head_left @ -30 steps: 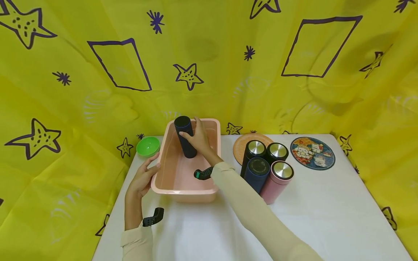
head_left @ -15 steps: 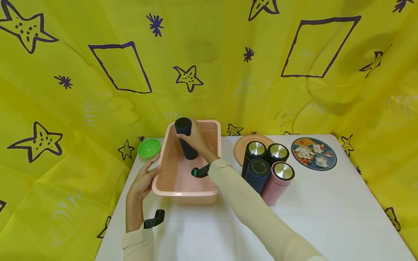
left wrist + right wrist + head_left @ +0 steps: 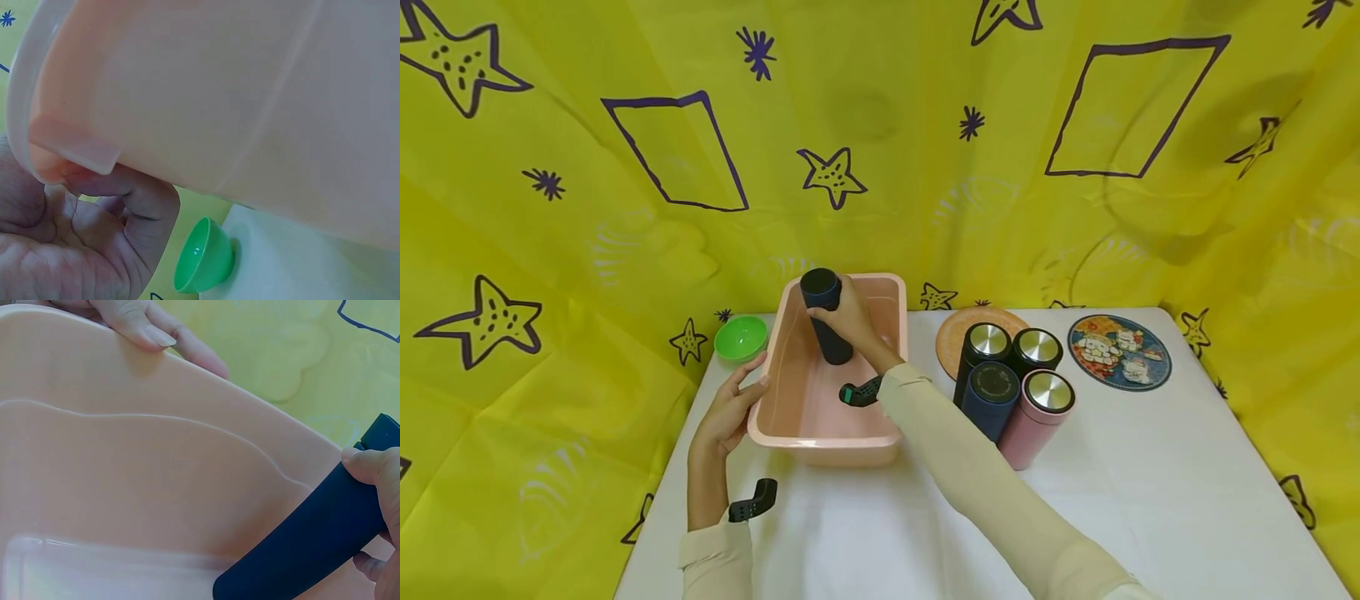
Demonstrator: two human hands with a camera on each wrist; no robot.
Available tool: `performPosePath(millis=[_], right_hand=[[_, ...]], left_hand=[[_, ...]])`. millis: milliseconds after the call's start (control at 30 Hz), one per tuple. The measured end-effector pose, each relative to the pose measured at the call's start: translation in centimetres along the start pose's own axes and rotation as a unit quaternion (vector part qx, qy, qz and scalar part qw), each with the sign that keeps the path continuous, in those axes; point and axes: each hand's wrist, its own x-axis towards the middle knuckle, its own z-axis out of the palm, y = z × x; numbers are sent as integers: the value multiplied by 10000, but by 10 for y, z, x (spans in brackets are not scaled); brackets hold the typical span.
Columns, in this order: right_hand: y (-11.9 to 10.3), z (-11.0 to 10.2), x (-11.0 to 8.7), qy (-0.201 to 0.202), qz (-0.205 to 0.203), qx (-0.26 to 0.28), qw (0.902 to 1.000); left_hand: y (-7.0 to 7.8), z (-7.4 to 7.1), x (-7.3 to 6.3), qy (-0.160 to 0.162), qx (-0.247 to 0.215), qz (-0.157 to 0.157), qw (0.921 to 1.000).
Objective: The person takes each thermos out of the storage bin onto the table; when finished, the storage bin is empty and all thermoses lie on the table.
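Note:
My right hand [image 3: 852, 319] grips a dark blue thermos flask [image 3: 829, 333] by its upper part, fingers and thumb round it. The flask stands inside a pink plastic basin [image 3: 827, 442], toward its far left. In the right wrist view the flask [image 3: 306, 531] looks slanted, its lower end by the basin's floor. My left hand [image 3: 727, 412] holds the basin's left rim. The left wrist view has its fingers [image 3: 150, 197] bent beneath the rim, below the basin's outer wall [image 3: 187, 94]. From the right wrist, the left thumb [image 3: 134, 325] lies on the rim's edge.
Right of the basin, several thermos flasks stand close together, among them a pink one [image 3: 1037, 421] and a blue one [image 3: 991, 400]. Behind them lies an orange round mat [image 3: 951, 337]; farther right, a patterned round mat [image 3: 1118, 352]. A green bowl [image 3: 741, 337] sits left of the basin.
My right hand has shifted slightly on the dark blue flask, its fingers now closer round the upper part. The flask, the basin and my left hand stay nearly in place.

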Motion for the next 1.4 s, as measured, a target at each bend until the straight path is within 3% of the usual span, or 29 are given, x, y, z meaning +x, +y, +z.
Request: performPosePath(millis=[800, 1067, 1400], right_hand=[[8, -1, -3, 274, -69, 207, 9994], [-13, -10, 2, 299, -277, 455, 9981], [-47, -29, -2, 509, -474, 384, 9968]], left_hand=[[-4, 3, -1, -69, -63, -4, 10000], [-1, 1, 1, -20, 40, 67, 10000], [0, 0, 1, -41, -5, 14, 10000]])
